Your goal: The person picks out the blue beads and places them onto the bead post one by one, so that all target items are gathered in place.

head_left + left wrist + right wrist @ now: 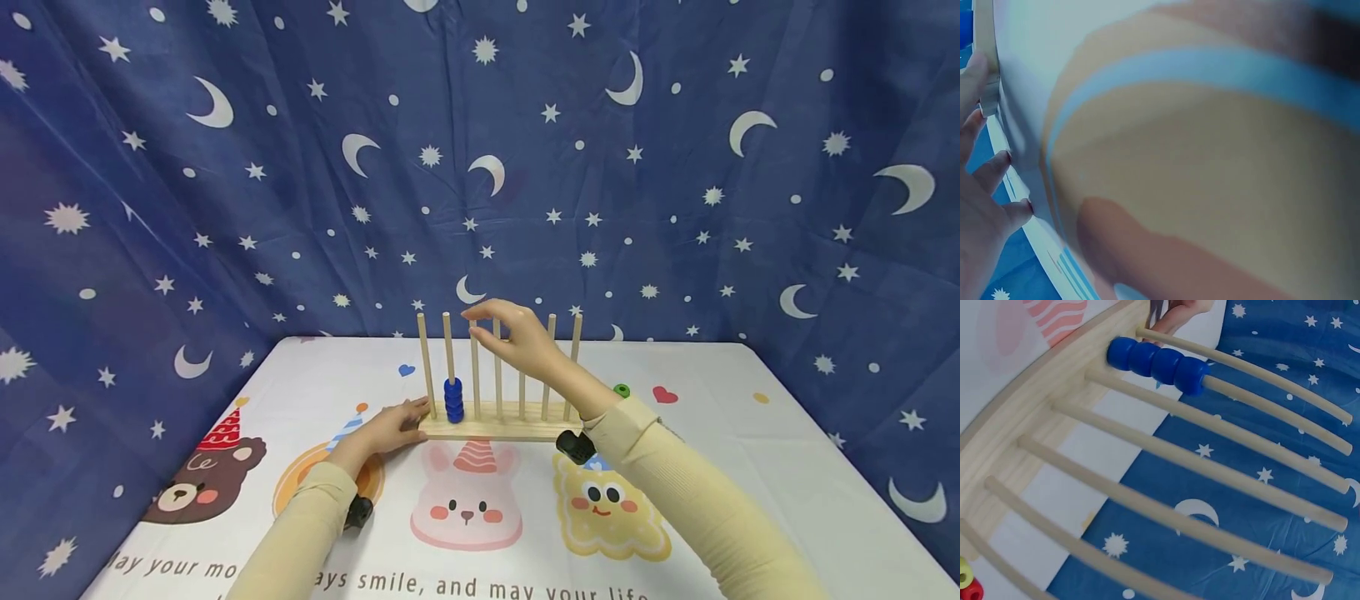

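Note:
A wooden peg rack (pixel 502 432) stands on the table, with several upright pegs along its base. Several blue beads (pixel 453 400) are stacked on the second peg from the left; the right wrist view shows these beads (pixel 1159 364) closely. My left hand (pixel 386 427) holds the left end of the base, thumb at the front and fingers toward the back. In the left wrist view, other fingers of the left hand (pixel 982 194) spread beside the base end. My right hand (pixel 522 335) hovers at the top of the third peg, thumb and fingers curved apart, with nothing visible between them.
A green bead (pixel 622 390) shows beyond the right forearm. Yellow (pixel 965 573) and red (pixel 972 590) beads appear at the corner of the right wrist view. A printed white tablecloth (pixel 720 467) covers the table, and a blue star-patterned curtain (pixel 525 242) hangs behind.

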Tool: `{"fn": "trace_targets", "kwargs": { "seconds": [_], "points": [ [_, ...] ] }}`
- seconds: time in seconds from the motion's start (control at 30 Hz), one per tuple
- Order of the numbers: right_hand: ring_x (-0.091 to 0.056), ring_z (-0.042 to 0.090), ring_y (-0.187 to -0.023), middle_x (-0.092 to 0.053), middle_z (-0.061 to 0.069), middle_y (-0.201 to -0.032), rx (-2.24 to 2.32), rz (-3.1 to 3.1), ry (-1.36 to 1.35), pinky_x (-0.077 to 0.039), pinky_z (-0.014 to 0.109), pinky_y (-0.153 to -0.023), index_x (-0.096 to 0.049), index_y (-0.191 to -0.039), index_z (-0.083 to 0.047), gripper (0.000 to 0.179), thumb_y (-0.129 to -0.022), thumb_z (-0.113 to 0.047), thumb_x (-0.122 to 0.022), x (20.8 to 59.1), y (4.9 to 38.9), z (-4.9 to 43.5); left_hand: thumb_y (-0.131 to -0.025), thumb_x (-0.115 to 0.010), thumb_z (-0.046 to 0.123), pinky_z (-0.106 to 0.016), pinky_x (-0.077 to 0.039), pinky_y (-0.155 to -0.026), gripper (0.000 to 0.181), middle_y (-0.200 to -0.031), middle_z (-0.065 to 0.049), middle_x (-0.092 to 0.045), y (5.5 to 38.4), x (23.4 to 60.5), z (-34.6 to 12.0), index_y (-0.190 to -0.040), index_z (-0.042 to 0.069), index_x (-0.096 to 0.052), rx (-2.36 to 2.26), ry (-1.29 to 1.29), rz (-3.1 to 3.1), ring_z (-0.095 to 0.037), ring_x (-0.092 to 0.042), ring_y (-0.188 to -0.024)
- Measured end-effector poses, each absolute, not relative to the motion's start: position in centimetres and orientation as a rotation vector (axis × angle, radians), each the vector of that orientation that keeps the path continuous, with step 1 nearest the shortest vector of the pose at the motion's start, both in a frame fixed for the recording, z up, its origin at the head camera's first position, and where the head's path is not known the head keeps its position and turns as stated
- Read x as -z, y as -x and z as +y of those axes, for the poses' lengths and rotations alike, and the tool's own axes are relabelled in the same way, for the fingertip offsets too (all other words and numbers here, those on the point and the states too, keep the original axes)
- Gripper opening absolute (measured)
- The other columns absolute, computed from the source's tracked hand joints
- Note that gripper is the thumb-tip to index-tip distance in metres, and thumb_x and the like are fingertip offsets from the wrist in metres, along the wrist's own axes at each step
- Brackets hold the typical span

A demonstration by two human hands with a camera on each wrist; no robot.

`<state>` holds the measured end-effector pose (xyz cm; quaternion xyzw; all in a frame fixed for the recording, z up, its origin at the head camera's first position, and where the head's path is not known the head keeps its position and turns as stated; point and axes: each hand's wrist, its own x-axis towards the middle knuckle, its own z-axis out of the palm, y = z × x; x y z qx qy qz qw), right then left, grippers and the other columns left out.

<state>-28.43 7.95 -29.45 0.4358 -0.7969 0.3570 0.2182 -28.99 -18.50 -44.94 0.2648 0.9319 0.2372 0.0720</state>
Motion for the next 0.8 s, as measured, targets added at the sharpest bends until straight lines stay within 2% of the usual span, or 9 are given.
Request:
{"fn": "trace_targets", "kwargs": {
  "seconds": [0.13,0.4,0.47,0.63,0.7,0.8],
  "points": [
    [-0.064,0.026,-0.105,-0.068,0.014,-0.108,-1.027,-2.171,-1.181,-0.052,0.039,-0.092,-0.065,-0.11,0.001,0.022,-0.089,-0.005,-0.061,30.0,28.0,9.0,-0.09,-0.062,0.019,-0.065,-0.024,-0.108,0.054,-0.147,-0.025,-0.036,28.7,44.9,-18.5,-0.136,-0.004,-0.046,-0.719,-0.8,2.805,-0.049,-0.033,-0.133],
    [-0.064,0.026,-0.101,-0.069,0.013,-0.108,-1.041,-2.204,-1.108,-0.052,0.043,-0.087,-0.065,-0.11,0.0,0.023,-0.088,-0.004,-0.064,31.1,26.8,12.3,-0.092,-0.06,0.018,-0.069,-0.018,-0.107,0.054,-0.148,-0.027,-0.032,28.4,44.9,-18.4,-0.137,-0.005,-0.043,-0.779,-0.781,2.755,-0.049,-0.03,-0.135],
    [-0.064,0.026,-0.099,-0.069,0.014,-0.108,-1.049,-2.211,-1.089,-0.05,0.045,-0.092,-0.065,-0.11,0.0,0.023,-0.087,-0.002,-0.064,31.5,26.8,13.2,-0.092,-0.06,0.019,-0.069,-0.019,-0.107,0.054,-0.148,-0.028,-0.031,28.6,44.9,-18.4,-0.137,-0.005,-0.043,-0.768,-0.787,2.76,-0.049,-0.03,-0.135],
    [-0.065,0.027,-0.099,-0.069,0.014,-0.107,-1.066,-2.263,-1.013,-0.05,0.046,-0.094,-0.065,-0.11,0.001,0.023,-0.087,-0.001,-0.063,32.3,26.8,15.3,-0.091,-0.06,0.019,-0.068,-0.019,-0.108,0.056,-0.148,-0.028,-0.03,28.9,44.7,-18.3,-0.138,-0.006,-0.042,-0.763,-0.778,2.76,-0.049,-0.029,-0.135],
    [-0.065,0.025,-0.1,-0.069,0.013,-0.107,-1.06,-2.293,-0.981,-0.053,0.045,-0.088,-0.065,-0.11,0.0,0.023,-0.087,-0.003,-0.064,32.5,26.6,16.1,-0.091,-0.06,0.02,-0.068,-0.018,-0.108,0.056,-0.149,-0.028,-0.029,28.9,44.6,-18.3,-0.138,-0.006,-0.042,-0.769,-0.77,2.748,-0.049,-0.028,-0.136],
    [-0.065,0.025,-0.098,-0.069,0.012,-0.107,-1.045,-2.319,-0.958,-0.054,0.045,-0.086,-0.065,-0.109,-0.002,0.022,-0.087,-0.004,-0.064,33.1,26.5,17.1,-0.092,-0.06,0.021,-0.07,-0.015,-0.107,0.057,-0.149,-0.028,-0.028,28.8,44.6,-18.4,-0.139,-0.005,-0.041,-0.775,-0.752,2.733,-0.049,-0.026,-0.137]
  ]
}}
